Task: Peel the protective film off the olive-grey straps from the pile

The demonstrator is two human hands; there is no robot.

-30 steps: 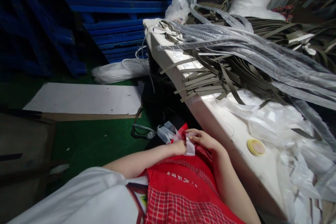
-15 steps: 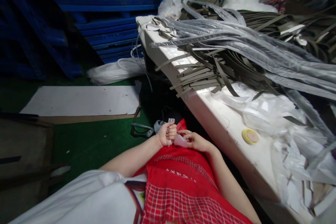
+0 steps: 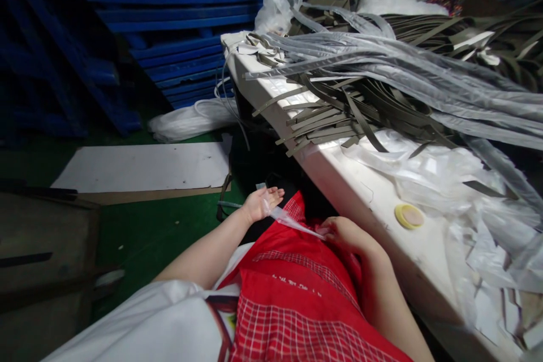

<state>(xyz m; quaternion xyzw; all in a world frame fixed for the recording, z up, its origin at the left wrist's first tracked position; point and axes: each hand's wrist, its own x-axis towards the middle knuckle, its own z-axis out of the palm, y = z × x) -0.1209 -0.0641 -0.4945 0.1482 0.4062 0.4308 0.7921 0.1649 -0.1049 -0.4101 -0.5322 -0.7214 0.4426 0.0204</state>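
A thin strip of clear plastic [image 3: 292,220] stretches between my two hands above the red apron [image 3: 297,271]. My left hand [image 3: 262,205] is palm up with its fingers spread, and the plastic lies across its palm. At the other end, my right hand [image 3: 339,233] pinches the strip between bent fingers, close to the apron's right side.
On the white table [image 3: 352,175] at the right lie dark flat strips [image 3: 322,124], clear plastic sleeves [image 3: 382,56] and a yellow tape roll [image 3: 409,216]. Blue pallets [image 3: 178,22] stand behind. A white sheet [image 3: 148,167] lies on the green floor.
My hands have moved apart, the right one toward the right and slightly down. My left hand has opened from a fist. The plastic between them is now drawn out long.
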